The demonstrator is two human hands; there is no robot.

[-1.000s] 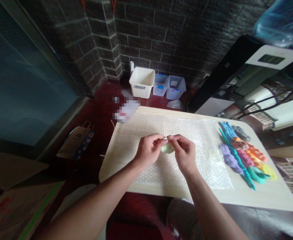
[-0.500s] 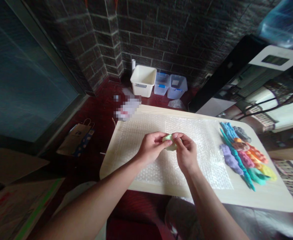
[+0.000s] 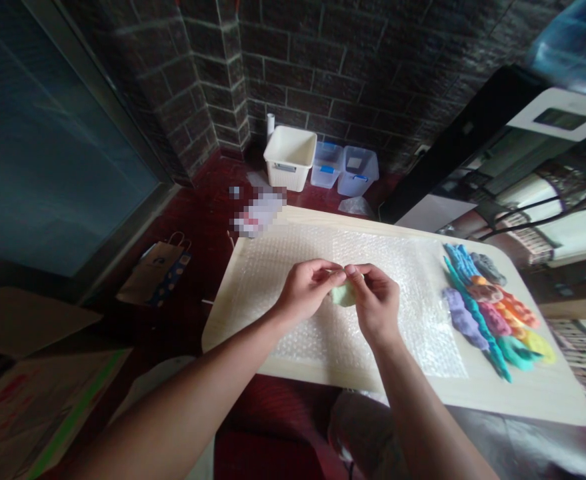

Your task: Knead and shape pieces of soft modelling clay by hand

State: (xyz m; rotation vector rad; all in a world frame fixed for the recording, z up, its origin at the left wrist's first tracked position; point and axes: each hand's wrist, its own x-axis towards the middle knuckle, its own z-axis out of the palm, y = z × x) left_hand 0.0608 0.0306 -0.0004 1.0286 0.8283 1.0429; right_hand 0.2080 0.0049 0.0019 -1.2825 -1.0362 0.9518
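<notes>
A small pale green soft piece [image 3: 343, 294] hangs between my two hands over the table; its material is hard to tell. My left hand [image 3: 309, 288] is closed, its thumb and forefinger pinching the piece's upper left edge. From the right, my right hand [image 3: 375, 297] pinches the upper edge as well, with thumb tips almost touching. Fingers hide the top of the piece. Beneath both hands lies a clear bubble wrap sheet [image 3: 283, 333]. To the right, a group of soft, lumpy coloured pieces includes a purple piece [image 3: 465, 320], a long teal piece [image 3: 477, 319] and a blue piece [image 3: 461, 261].
The pale wooden table [image 3: 533, 400] has rounded corners. Beyond it, a cream bin [image 3: 291, 175] and two clear tubs [image 3: 357, 175] stand by the brick wall. A paper bag [image 3: 147, 277] is on the floor at left, with a cardboard box [image 3: 47, 393] nearer me.
The thumbs and fingertips have come closer together at the top of the green piece, and more of it shows below them. The view has shifted slightly.
</notes>
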